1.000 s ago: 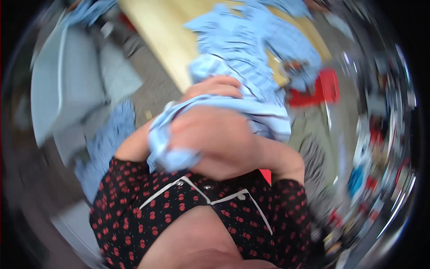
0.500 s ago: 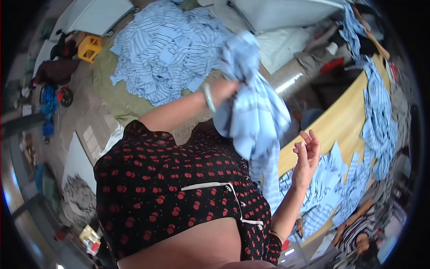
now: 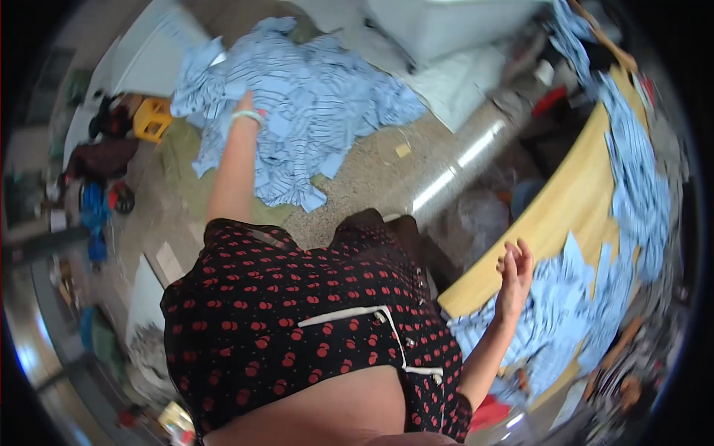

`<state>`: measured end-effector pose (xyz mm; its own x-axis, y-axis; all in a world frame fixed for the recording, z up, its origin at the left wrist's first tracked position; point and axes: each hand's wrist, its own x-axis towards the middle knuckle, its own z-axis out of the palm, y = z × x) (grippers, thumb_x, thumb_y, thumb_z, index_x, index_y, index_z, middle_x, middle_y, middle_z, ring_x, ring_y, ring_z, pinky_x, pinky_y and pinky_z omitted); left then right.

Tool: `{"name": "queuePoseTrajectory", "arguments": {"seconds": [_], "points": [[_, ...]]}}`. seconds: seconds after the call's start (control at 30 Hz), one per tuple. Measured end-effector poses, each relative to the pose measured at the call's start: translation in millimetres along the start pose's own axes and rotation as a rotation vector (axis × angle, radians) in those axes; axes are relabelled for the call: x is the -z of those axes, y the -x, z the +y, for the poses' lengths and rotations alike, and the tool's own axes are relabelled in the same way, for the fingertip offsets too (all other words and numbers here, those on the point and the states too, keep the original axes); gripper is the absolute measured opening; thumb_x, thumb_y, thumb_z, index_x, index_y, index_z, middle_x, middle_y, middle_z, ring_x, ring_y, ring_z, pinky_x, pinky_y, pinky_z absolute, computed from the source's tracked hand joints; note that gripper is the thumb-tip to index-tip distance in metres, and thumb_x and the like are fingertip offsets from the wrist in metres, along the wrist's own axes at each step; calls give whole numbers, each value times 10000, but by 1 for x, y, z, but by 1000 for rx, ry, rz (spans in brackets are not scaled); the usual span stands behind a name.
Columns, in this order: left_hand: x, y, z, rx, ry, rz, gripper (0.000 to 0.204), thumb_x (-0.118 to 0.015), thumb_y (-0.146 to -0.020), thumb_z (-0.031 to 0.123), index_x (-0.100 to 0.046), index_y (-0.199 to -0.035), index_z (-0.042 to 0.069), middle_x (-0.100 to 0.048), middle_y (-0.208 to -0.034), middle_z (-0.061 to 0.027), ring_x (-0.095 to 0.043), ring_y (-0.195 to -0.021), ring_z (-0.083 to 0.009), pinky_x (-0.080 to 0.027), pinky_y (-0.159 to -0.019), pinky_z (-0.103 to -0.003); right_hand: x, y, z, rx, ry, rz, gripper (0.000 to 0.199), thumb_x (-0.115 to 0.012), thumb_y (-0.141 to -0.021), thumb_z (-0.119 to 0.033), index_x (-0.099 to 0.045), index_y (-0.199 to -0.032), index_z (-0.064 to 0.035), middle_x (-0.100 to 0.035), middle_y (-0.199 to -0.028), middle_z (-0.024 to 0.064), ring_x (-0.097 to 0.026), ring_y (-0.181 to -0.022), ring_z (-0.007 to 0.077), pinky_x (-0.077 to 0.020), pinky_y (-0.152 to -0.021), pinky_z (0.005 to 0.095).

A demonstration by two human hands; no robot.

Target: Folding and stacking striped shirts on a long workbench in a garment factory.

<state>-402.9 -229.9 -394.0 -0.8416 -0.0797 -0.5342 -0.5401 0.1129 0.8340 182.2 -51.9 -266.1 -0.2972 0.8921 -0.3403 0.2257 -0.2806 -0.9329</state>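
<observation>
1. Reaching onto the blue striped garment pile [image 3: 320, 97] with the left hand [image 3: 246, 105] looks like the step in hand; the pile lies on the floor [image 3: 353, 189], partly over an olive cloth [image 3: 177, 152].
2. The left fingers are lost among the folds: I cannot tell whether they grip anything.
3. The right hand [image 3: 513, 284] is raised near the wooden desk [image 3: 565, 178], its fingers loosely curled and empty.
4. The next move probably calls for freeing the left hand without dragging garments along.
</observation>
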Motion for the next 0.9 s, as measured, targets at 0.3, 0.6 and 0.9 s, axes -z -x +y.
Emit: {"name": "queuePoseTrajectory", "arguments": {"seconds": [0.3,0.6,0.9], "points": [[-195,210,-175,254,-652,-1123,284,-516,-788,214,-441,-998,37,-509,-812,-102,-552,-687,-209,-489,-556,-307,65,39,55,-55,291,283,228,-542,-779,-147,-516,-975,-33,-530,-835,1,-494,-685,65,-409,-583,203],[-238,398,-233,-3,-1059,-1568,289,-513,-786,247,-502,-972,27,-553,-812,-58,-545,-683,-140,-443,-564,-242,155,100,121,-133,579,716,246,-548,-727,-172,-545,-931,-35,-576,-873,118,-569,-696,217,-447,-637,304],[-286,522,-341,-667,-1236,-1952,337,-561,-727,297,-557,-870,-7,-592,-825,-129,-562,-764,-218,-434,-707,-290,211,91,137,-184,655,929,298,-541,-720,-193,-518,-975,-40,-546,-954,127,-548,-785,221,-430,-687,303]]}}
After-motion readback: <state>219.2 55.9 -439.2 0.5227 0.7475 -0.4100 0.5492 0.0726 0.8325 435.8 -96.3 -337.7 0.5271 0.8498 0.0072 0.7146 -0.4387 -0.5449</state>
